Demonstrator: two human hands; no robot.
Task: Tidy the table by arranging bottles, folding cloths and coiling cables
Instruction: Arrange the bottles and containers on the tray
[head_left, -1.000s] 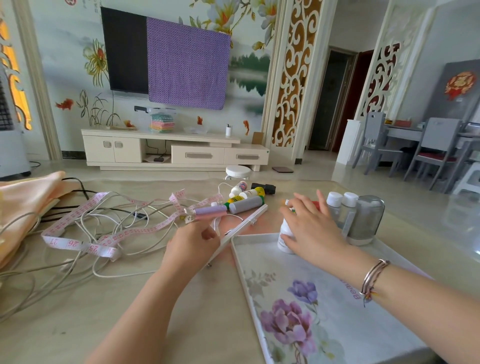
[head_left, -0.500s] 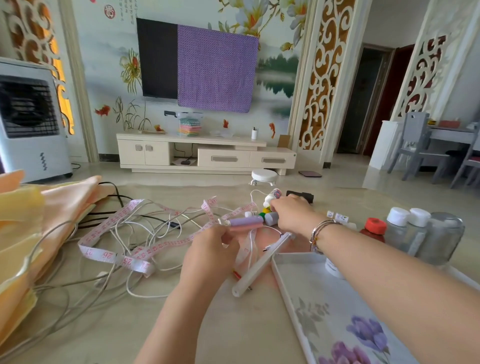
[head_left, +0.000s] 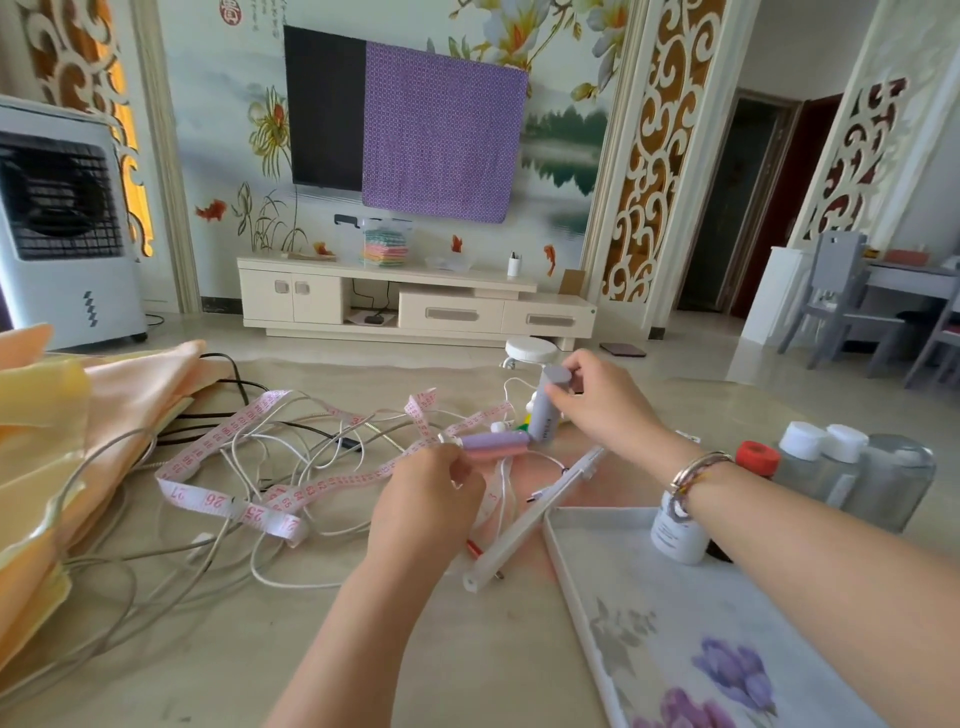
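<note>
The right hand (head_left: 597, 400) grips a grey bottle (head_left: 546, 410), tilted, above the tabletop (head_left: 363, 649) behind the tray (head_left: 582, 582). The left hand (head_left: 426, 504) pinches a small purple tube (head_left: 493, 444). Tangled white cables (head_left: 270, 525) and a pink tape measure (head_left: 249, 499) sprawl left, beside orange cloth (head_left: 57, 447). A white rod (head_left: 530, 525) leans on the tray's rim; a white bottle (head_left: 678, 535) stands inside, with capped bottles (head_left: 826, 467) beyond.

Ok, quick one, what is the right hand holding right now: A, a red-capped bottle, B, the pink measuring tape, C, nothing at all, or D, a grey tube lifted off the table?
D: the right hand grips a grey tube near its flat cap, raised above the cables, while the red-capped bottle stands untouched by the tray.
</note>
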